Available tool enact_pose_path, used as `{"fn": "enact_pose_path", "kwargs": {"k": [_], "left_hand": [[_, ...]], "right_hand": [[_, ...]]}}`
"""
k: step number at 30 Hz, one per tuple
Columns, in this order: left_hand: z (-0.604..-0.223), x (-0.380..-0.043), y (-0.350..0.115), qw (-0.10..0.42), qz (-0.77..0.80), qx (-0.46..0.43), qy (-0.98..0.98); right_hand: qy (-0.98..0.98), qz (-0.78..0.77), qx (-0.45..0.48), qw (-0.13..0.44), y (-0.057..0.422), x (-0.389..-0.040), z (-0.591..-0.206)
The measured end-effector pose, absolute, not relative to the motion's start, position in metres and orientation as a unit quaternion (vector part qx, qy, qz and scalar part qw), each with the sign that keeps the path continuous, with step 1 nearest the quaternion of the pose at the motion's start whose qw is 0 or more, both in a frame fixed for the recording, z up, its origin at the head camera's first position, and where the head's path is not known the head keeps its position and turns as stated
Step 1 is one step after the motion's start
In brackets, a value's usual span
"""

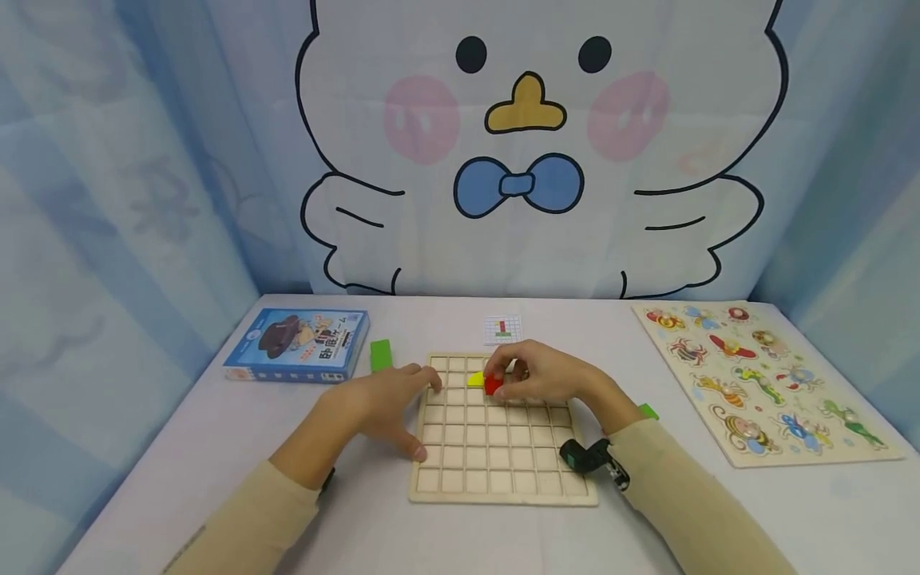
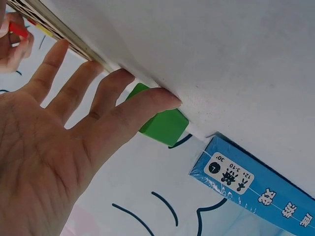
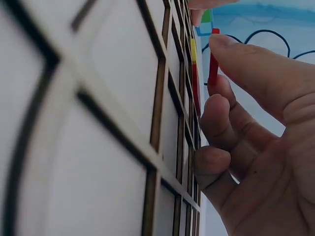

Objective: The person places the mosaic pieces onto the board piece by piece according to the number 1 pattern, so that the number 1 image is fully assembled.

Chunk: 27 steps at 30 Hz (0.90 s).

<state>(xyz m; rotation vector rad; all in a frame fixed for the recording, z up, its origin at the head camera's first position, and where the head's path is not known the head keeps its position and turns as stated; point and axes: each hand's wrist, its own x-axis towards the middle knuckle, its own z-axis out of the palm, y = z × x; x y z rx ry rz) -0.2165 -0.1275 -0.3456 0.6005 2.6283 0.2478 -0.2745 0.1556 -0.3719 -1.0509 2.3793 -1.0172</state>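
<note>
A wooden grid board [image 1: 489, 459] lies flat on the table. My right hand [image 1: 542, 371] is over its upper part, pinching a small flat red tile [image 3: 214, 56] between thumb and fingers. On the board beside it are a yellow tile [image 1: 475, 379] and, in the right wrist view, another red piece [image 3: 195, 86] that sits against the grid. My left hand [image 1: 381, 403] is spread along the board's left edge, thumb low and fingertips high, holding no piece. Behind that hand stands a green block [image 2: 165, 125], partly covered by a finger in the left wrist view.
A blue game box [image 1: 298, 343] lies at the back left. Behind the board is a small card [image 1: 502, 329] with a grid pattern. An insect picture board [image 1: 772, 391] lies on the right. Another green piece [image 1: 648, 411] shows partly behind my right forearm.
</note>
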Motion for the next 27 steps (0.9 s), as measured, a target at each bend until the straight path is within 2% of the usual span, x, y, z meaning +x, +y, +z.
{"fn": "enact_pose_path", "kwargs": {"k": [18, 27], "left_hand": [[-0.3486, -0.2152, -0.1266, 0.216, 0.082, 0.201, 0.952], [-0.3475, -0.2148, -0.1271, 0.213, 0.079, 0.205, 0.952]], "right_hand": [[0.865, -0.304, -0.372, 0.143, 0.1546, -0.2677, -0.3698], [0.866, -0.304, -0.366, 0.156, 0.1558, -0.2641, -0.3672]]}}
